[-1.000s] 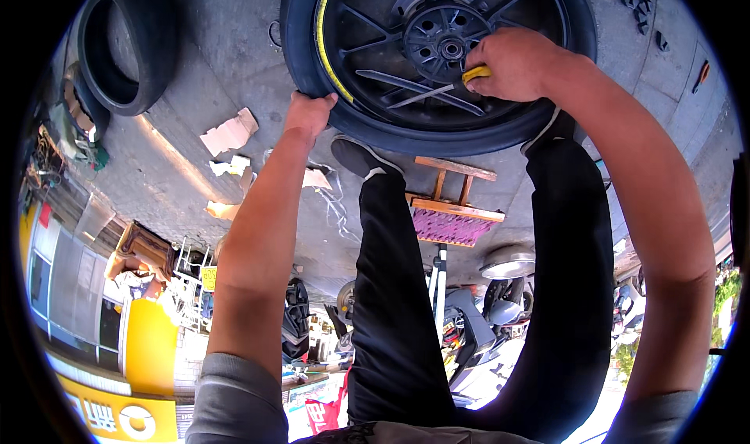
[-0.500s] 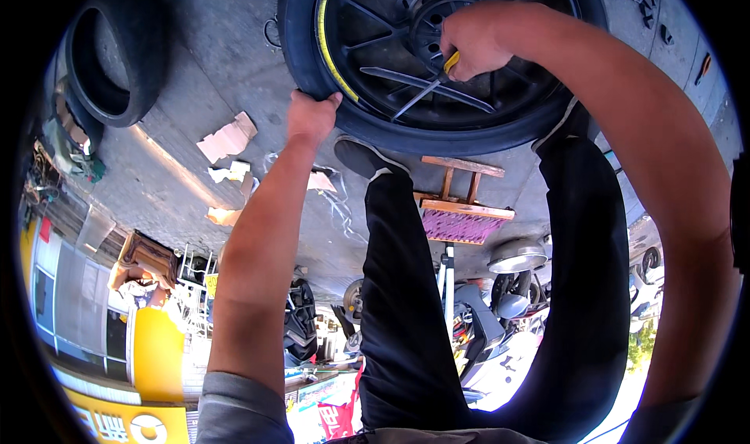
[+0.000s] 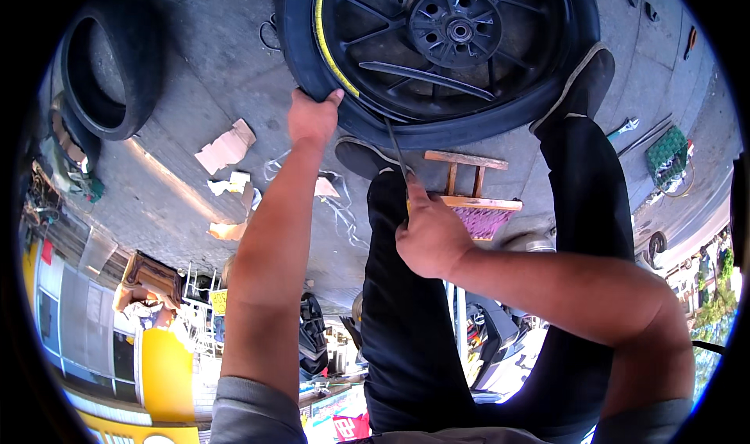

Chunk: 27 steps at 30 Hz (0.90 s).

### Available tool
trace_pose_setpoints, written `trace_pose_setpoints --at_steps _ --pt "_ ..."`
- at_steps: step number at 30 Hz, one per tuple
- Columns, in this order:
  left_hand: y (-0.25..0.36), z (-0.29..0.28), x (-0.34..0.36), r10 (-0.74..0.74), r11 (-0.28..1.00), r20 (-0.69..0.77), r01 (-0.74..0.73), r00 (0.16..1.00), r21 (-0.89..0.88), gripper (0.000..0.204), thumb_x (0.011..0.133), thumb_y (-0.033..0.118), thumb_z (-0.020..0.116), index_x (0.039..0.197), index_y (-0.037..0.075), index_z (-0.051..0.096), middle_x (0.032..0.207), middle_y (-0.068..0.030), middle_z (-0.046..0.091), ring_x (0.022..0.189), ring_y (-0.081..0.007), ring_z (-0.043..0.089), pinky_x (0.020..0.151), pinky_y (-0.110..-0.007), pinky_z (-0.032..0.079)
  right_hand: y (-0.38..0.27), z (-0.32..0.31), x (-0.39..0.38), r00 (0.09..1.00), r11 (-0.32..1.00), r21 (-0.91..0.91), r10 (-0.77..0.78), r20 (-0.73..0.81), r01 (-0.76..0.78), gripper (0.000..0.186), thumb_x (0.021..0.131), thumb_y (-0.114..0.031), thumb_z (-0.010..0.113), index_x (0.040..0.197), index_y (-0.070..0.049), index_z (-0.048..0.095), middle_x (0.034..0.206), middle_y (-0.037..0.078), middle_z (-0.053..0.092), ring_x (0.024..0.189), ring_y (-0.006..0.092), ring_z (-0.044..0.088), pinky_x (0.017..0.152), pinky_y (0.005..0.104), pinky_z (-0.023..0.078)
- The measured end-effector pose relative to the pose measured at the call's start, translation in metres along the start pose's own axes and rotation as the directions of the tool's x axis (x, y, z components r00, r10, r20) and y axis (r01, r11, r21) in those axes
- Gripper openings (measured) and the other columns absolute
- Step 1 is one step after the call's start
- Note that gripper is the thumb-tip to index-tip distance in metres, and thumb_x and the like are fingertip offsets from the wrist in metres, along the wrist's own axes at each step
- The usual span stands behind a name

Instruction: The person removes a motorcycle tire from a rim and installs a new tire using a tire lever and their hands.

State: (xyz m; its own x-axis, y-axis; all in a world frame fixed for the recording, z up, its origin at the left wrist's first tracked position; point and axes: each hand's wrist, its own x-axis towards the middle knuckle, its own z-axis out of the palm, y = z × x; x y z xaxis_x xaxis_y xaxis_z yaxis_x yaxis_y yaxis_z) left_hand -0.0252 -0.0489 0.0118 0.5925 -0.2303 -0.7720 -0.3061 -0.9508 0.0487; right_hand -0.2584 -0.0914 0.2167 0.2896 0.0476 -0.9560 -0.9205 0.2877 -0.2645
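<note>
Rubber tyre (image 3: 469, 127) is gripped by left hand (image 3: 314, 119); right hand (image 3: 433, 237) clasps slim metal tool (image 3: 397, 149).

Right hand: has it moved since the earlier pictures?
Yes, the right hand moved from over the wheel toward the person, now past the tyre's near edge.

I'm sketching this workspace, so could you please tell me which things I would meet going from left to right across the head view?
Loose tire, cardboard piece, left hand, right hand, wrench, green mesh item.
</note>
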Motion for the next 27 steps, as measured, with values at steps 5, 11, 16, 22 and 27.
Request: trace_pose_setpoints --at_steps 5,11,16,22,27 --pt "-0.005 0.001 -0.012 0.065 0.997 0.006 -0.065 0.998 0.029 0.084 0.089 0.052 0.092 0.143 -0.004 0.058 0.134 -0.0282 0.077 0.13 -0.0461 0.072 0.112 -0.05 0.055 0.071 0.134 0.016 0.932 0.987 0.086 -0.098 -0.35 0.136 0.102 0.095 -0.01 0.064 0.178 0.001 0.005 0.142 0.036 0.056 0.122 0.049 0.067 0.104 0.0522 0.06" --pt "-0.032 0.012 0.005 0.083 0.987 0.048 -0.076 0.995 -0.139 0.089 0.086 0.048 0.096 0.142 -0.006 0.053 0.135 -0.0288 0.075 0.121 -0.0424 0.075 0.101 -0.048 0.06 0.149 0.132 0.042 0.933 0.972 -0.147 -0.218 -0.287 0.182 0.1 0.099 -0.009 0.064 0.18 -0.01 0.006 0.141 0.031 0.057 0.11 0.0522 0.072 0.096 0.0551 0.062" --pt "-0.029 0.011 0.019 0.097 0.986 0.052 -0.089 0.994 -0.143 0.084 0.09 0.037 0.097 0.143 -0.006 0.049 0.134 -0.0257 0.072 0.108 -0.033 0.08 0.078 -0.043 0.072 0.171 -0.033 0.092 0.961 0.762 -0.645 -0.136 -0.241 -0.054 0.071 0.092 -0.007 0.077 0.157 -0.02 0.053 0.145 0.015 0.067 0.136 0.0359 0.066 0.114 0.0499 0.054" --pt "-0.025 0.011 0.023 0.113 0.988 0.094 -0.102 0.989 -0.119 0.085 0.093 0.036 0.094 0.146 -0.009 0.045 0.138 -0.0279 0.07 0.113 -0.0352 0.079 0.077 -0.044 0.073 0.108 -0.137 0.088 0.977 0.622 -0.783 -0.156 -0.144 -0.016 0.068 0.098 -0.025 0.084 0.16 -0.019 0.057 0.168 0.018 0.055 0.135 0.036 0.071 0.115 0.0425 0.058" --pt "-0.017 0.007 0.026 0.081 0.997 0.154 -0.077 0.985 -0.029 0.095 0.093 0.046 0.091 0.151 -0.012 0.041 0.145 -0.0358 0.068 0.134 -0.0444 0.07 0.108 -0.048 0.059 0.154 -0.144 0.105 0.96 0.613 -0.772 -0.073 -0.272 -0.172 0.08 0.091 -0.032 0.094 0.162 -0.021 0.058 0.173 0.014 0.052 0.142 0.0359 0.067 0.116 0.0432 0.058"
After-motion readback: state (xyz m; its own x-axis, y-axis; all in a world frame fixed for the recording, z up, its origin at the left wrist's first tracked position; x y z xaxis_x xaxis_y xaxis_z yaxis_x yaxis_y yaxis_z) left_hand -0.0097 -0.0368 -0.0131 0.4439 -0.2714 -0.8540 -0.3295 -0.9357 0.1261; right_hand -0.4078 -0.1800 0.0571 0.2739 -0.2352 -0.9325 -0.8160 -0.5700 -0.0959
